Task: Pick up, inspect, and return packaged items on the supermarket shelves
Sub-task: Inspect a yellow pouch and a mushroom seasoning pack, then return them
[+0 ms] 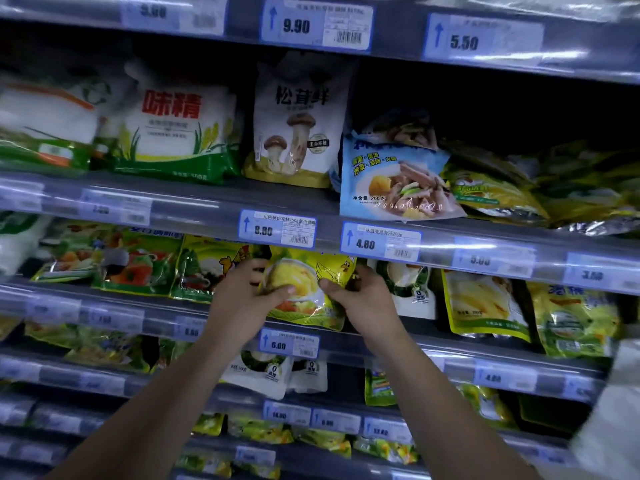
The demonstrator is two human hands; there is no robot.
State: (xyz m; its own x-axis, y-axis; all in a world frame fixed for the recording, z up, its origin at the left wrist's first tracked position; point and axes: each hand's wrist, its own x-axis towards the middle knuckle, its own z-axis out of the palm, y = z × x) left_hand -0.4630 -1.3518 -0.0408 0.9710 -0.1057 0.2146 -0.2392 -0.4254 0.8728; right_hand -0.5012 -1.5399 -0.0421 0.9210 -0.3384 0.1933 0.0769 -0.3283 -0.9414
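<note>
We grip a yellow pouch [306, 289] with both hands — left hand [242, 297] curled round its left edge, right hand [360, 299] pinching its right. It stands on the shelf [381, 341] under the 8.80 tag [277, 230].

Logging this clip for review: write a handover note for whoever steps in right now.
Left hand grips the left edge of the glossy yellow plastic pouch with a cartoon chicken, thumb on its front.
Right hand grips its right edge.
Pouch is upright at the front of the grey shelf, above the blue 6.00 price tag.
Done: pouch held.
Left: inspect, reseat it; coming out or going back cannot be told.
</note>
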